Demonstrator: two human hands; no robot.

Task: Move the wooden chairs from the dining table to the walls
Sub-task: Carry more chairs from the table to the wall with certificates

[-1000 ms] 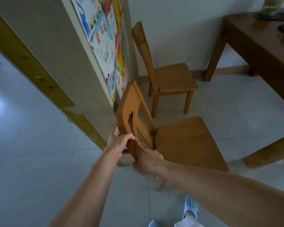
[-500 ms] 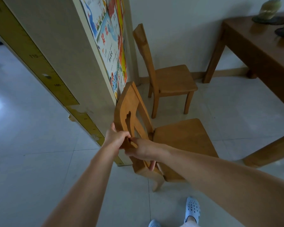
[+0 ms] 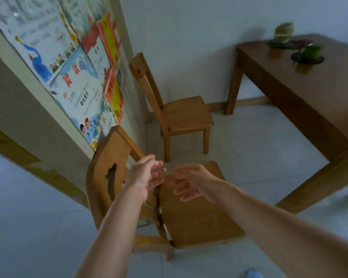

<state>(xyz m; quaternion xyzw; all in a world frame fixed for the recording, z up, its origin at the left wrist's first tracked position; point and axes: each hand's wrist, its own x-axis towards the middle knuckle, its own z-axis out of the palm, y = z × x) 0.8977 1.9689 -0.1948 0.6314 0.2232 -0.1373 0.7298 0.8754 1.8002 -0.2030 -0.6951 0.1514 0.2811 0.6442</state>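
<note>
The near wooden chair [image 3: 197, 213] stands at 6 o'clock with its backrest close to the postered wall [image 3: 68, 77], in line with the 2nd wooden chair [image 3: 187, 115] at 12 o'clock (already parked in the corner), likely to free the desk [image 3: 309, 93] at 2 o'clock. 0.5 s ago both hands gripped that backrest. Now the left hand [image 3: 147, 175] and right hand [image 3: 191, 181] hover over the seat, fingers loose, empty and apart.

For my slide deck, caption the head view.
Left hand and right hand open above a chair by the wall; second chair beyond.
</note>
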